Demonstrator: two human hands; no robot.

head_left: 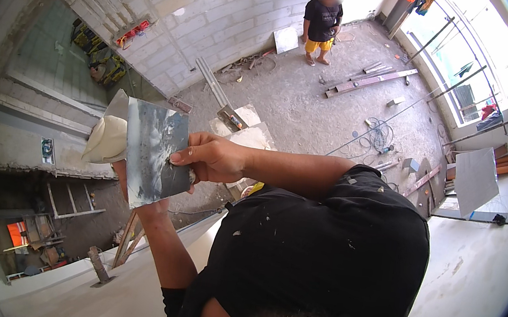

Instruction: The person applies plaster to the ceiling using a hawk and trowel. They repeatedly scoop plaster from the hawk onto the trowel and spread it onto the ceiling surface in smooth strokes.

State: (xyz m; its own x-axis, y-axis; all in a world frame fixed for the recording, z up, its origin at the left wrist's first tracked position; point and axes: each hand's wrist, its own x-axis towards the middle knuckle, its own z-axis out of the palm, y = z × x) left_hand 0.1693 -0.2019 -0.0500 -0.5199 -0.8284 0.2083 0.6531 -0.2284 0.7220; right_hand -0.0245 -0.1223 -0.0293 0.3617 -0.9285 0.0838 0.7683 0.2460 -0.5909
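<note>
My right hand (219,157) is closed on a wide rectangular metal plastering blade (157,139), with the thumb pressed on its face and the fingers behind it. White plaster smears the grey metal. Behind the blade, my left hand (120,174) is mostly hidden, with only part of it showing past the blade's left edge. It appears to hold a pale plate (119,102) bearing a thick lump of cream-coloured plaster (106,139). The blade overlaps this plate, and whether the two touch is hidden.
A person (322,23) stands by the far block wall (223,0). Metal profiles (369,84), a coiled cable (378,135) and boards (251,134) lie on the dusty floor. A ladder (75,202) is down at the left. A large window (472,59) fills the far right.
</note>
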